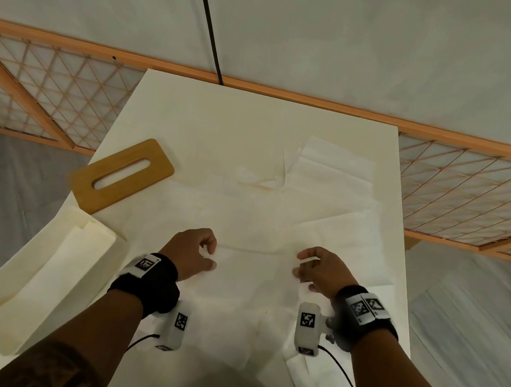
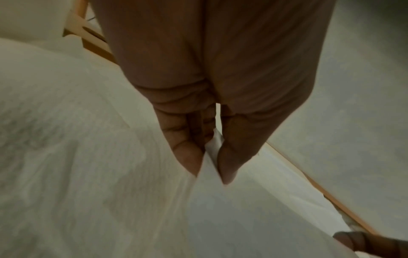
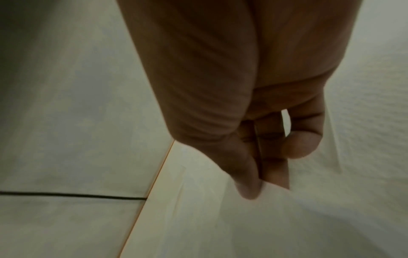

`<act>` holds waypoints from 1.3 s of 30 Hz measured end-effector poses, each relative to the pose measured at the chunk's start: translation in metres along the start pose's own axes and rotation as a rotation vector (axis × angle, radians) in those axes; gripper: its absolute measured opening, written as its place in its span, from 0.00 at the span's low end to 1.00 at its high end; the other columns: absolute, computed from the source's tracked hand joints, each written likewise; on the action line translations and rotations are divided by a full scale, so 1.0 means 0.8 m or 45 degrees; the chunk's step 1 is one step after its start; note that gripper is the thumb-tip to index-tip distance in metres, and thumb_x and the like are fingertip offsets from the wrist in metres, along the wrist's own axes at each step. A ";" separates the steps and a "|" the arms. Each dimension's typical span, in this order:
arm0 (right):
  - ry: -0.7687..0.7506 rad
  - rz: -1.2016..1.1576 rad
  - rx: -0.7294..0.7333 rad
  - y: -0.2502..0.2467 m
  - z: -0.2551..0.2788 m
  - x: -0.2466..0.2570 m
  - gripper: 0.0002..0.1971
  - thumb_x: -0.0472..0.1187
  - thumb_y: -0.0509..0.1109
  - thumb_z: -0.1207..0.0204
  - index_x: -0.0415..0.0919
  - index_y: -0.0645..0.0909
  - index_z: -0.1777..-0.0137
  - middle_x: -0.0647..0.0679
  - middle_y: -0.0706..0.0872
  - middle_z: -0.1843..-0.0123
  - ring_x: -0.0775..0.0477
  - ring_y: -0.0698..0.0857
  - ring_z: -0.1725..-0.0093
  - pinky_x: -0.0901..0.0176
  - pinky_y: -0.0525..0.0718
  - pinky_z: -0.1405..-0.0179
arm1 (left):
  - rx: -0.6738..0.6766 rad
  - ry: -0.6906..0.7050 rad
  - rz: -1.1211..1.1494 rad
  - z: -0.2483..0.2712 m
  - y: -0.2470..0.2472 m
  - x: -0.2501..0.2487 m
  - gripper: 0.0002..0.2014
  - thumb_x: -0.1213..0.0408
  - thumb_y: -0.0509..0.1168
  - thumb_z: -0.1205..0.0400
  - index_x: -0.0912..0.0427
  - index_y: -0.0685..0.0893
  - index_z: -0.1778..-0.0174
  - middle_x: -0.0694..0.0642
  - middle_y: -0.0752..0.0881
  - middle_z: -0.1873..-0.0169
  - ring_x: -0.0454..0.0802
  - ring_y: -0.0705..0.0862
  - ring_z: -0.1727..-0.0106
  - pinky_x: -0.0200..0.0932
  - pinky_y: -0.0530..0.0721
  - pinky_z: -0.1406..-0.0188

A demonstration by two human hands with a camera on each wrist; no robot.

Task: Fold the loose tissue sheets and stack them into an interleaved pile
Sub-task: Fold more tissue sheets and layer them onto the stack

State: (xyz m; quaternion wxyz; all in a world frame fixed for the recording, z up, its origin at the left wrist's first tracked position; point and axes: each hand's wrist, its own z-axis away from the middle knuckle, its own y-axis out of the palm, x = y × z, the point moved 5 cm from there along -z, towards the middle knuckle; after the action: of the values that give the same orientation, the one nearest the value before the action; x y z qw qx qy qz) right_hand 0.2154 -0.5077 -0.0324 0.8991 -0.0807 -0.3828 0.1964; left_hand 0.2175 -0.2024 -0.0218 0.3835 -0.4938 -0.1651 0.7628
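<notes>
Both hands mid-table (image 1: pixel 167 107): left hand (image 1: pixel 194 252) and right hand (image 1: pixel 322 271) each pinching one tissue sheet (image 1: pixel 251 279). Wooden lid (image 1: pixel 121 175) at ten o'clock.

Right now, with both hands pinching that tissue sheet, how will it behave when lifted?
The tissue sheet will likely droop between the left hand and right hand; it looks thin and limp. Probably very light. It may tear under hard pulling, since only the fingers pinch its edge.
</notes>
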 end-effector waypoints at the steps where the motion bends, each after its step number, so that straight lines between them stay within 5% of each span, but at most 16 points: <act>1: -0.011 0.057 -0.015 0.002 -0.001 0.000 0.13 0.31 0.78 0.27 0.41 0.82 0.45 0.45 0.90 0.59 0.50 0.87 0.64 0.60 0.81 0.66 | -0.007 0.013 -0.047 0.000 0.001 -0.001 0.17 0.64 0.80 0.28 0.49 0.75 0.63 0.53 0.83 0.57 0.56 0.83 0.62 0.44 0.78 0.63; 7: -0.023 0.276 -0.115 0.015 -0.011 -0.005 0.14 0.33 0.79 0.28 0.44 0.81 0.47 0.47 0.88 0.63 0.48 0.87 0.65 0.54 0.86 0.60 | 0.039 0.060 -0.595 -0.003 0.017 -0.016 0.18 0.57 0.77 0.29 0.49 0.72 0.55 0.50 0.66 0.42 0.52 0.69 0.44 0.44 0.74 0.50; 10: -0.080 0.312 -0.172 0.017 -0.013 -0.004 0.17 0.34 0.79 0.27 0.46 0.79 0.43 0.48 0.87 0.63 0.51 0.84 0.65 0.60 0.80 0.62 | 0.033 0.275 -0.726 -0.007 0.032 -0.049 0.19 0.61 0.70 0.29 0.49 0.72 0.46 0.49 0.68 0.37 0.55 0.70 0.38 0.48 0.69 0.49; 13: -0.157 0.425 -0.174 0.020 -0.011 0.005 0.21 0.36 0.79 0.27 0.51 0.78 0.38 0.53 0.82 0.64 0.52 0.81 0.62 0.64 0.76 0.58 | 0.141 0.358 -0.790 -0.016 0.059 -0.075 0.24 0.53 0.66 0.23 0.48 0.71 0.30 0.49 0.72 0.32 0.56 0.70 0.30 0.54 0.69 0.35; 17: -0.179 0.550 -0.175 0.023 -0.008 0.011 0.17 0.36 0.79 0.27 0.50 0.82 0.40 0.55 0.79 0.61 0.51 0.81 0.55 0.64 0.74 0.53 | 0.266 0.267 -0.938 -0.028 0.081 -0.089 0.27 0.52 0.69 0.22 0.51 0.71 0.28 0.54 0.74 0.33 0.58 0.72 0.32 0.56 0.69 0.32; 21: -0.210 0.567 -0.214 0.019 -0.007 0.013 0.12 0.38 0.80 0.27 0.52 0.81 0.50 0.50 0.78 0.54 0.52 0.78 0.56 0.67 0.72 0.63 | 0.363 0.244 -0.907 -0.036 0.086 -0.101 0.24 0.59 0.71 0.23 0.52 0.74 0.32 0.56 0.74 0.36 0.58 0.75 0.35 0.53 0.71 0.36; 25: -0.203 0.400 -0.256 0.008 -0.008 0.014 0.16 0.42 0.81 0.28 0.47 0.84 0.42 0.46 0.80 0.44 0.50 0.82 0.49 0.62 0.76 0.54 | 0.435 0.157 -0.652 -0.039 0.079 -0.101 0.22 0.61 0.72 0.21 0.53 0.75 0.33 0.56 0.80 0.38 0.59 0.82 0.42 0.46 0.78 0.49; 29: -0.149 0.211 -0.383 -0.007 -0.008 0.014 0.19 0.50 0.75 0.21 0.44 0.80 0.34 0.47 0.83 0.41 0.48 0.83 0.44 0.59 0.76 0.47 | 0.312 0.036 -0.123 -0.039 0.044 -0.079 0.23 0.56 0.75 0.21 0.55 0.77 0.32 0.55 0.83 0.39 0.57 0.83 0.42 0.48 0.81 0.42; 32: -0.053 -0.090 -0.449 0.001 -0.003 0.026 0.22 0.60 0.65 0.17 0.43 0.79 0.35 0.49 0.86 0.46 0.46 0.87 0.46 0.46 0.85 0.39 | 0.195 -0.104 0.640 -0.029 0.028 -0.055 0.24 0.60 0.76 0.21 0.58 0.78 0.31 0.56 0.87 0.39 0.58 0.87 0.40 0.57 0.84 0.35; 35: 0.074 -0.515 -0.174 0.046 0.007 0.050 0.28 0.67 0.54 0.15 0.42 0.78 0.36 0.45 0.87 0.42 0.42 0.88 0.42 0.41 0.86 0.37 | 0.174 -0.191 1.280 -0.013 0.035 -0.045 0.25 0.66 0.73 0.19 0.58 0.76 0.26 0.61 0.87 0.36 0.64 0.87 0.37 0.66 0.83 0.34; 39: 0.094 -0.828 0.184 0.102 0.010 0.068 0.37 0.73 0.53 0.18 0.42 0.84 0.32 0.41 0.92 0.40 0.38 0.90 0.39 0.38 0.84 0.31 | 0.248 -0.208 1.436 -0.003 0.054 -0.052 0.28 0.61 0.73 0.22 0.56 0.76 0.26 0.62 0.87 0.35 0.65 0.86 0.35 0.66 0.83 0.33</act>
State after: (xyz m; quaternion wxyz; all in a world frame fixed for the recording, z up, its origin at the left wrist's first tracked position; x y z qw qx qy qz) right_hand 0.2204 -0.4109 -0.0153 0.9314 0.1024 -0.3407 -0.0774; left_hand 0.2105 -0.2622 -0.0242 -0.0526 -0.4074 0.1656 0.8966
